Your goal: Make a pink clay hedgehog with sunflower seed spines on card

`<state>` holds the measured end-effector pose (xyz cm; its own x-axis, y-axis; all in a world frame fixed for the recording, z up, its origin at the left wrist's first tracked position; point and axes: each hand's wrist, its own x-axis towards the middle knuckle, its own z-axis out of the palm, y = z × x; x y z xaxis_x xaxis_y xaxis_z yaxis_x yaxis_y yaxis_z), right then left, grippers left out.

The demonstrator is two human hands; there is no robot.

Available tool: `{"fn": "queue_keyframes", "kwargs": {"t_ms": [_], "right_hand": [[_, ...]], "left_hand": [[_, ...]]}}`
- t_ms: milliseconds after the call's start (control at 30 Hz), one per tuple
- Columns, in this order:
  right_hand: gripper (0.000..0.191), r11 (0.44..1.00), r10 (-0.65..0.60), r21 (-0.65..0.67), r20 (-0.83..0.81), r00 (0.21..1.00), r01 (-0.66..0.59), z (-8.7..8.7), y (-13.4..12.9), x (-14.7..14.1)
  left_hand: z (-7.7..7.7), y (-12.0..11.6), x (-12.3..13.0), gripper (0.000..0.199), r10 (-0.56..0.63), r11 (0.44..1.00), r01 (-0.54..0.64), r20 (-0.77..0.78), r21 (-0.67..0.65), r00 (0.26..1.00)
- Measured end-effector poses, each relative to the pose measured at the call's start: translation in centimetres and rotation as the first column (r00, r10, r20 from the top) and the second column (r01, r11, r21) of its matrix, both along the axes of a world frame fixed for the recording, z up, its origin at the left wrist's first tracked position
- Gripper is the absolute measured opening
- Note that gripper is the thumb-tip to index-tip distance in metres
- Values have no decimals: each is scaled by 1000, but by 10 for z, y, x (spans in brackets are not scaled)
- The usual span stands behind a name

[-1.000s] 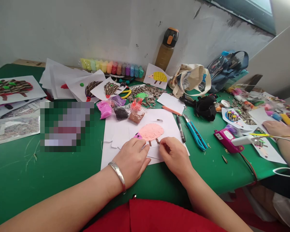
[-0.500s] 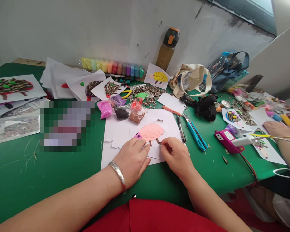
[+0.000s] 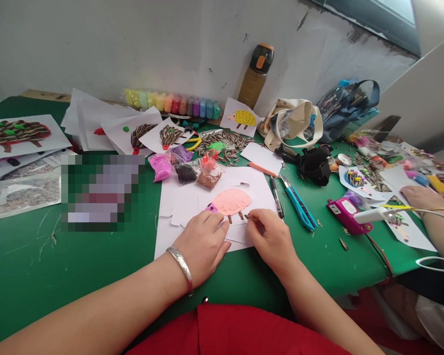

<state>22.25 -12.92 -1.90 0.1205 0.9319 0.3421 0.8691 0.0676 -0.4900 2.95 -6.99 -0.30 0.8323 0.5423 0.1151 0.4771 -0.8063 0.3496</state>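
Note:
A pink clay oval [image 3: 232,202] with a darker pink head end sits on a white paper sheet [image 3: 255,185], and short brown legs [image 3: 230,218] stick out beneath it. My right hand [image 3: 270,237] pinches a small brown piece [image 3: 247,216] just right of those legs. My left hand [image 3: 202,241], with a silver cuff bracelet [image 3: 181,261] on its wrist, lies on the paper with its fingertips close to the pink oval and holds nothing.
The green table holds a blue utility knife [image 3: 299,209], a pen [image 3: 276,201], clay bags [image 3: 187,173] and striped sunflower seeds [image 3: 225,140]. At right, a co-worker's hand [image 3: 424,197] is near a white glue gun [image 3: 373,215]. A wall stands behind.
My right hand has shifted slightly right, and the small brown piece has moved with it, away from the legs. My left hand has stayed in place.

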Motion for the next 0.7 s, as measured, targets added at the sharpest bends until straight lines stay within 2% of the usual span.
{"fn": "queue_keyframes", "kwargs": {"t_ms": [133, 533, 700], "right_hand": [[18, 999, -31, -8, 52, 998, 31, -2, -1, 1], [12, 988, -140, -49, 131, 981, 148, -1, 1, -1], [14, 997, -68, -32, 190, 979, 75, 0, 3, -4]], "left_hand": [[0, -1, -1, 25, 6, 1000, -6, 11, 9, 1000], [-1, 0, 0, 22, 5, 1000, -5, 13, 21, 1000], [-3, -1, 0, 24, 1, 1000, -1, 21, 19, 1000]]}}
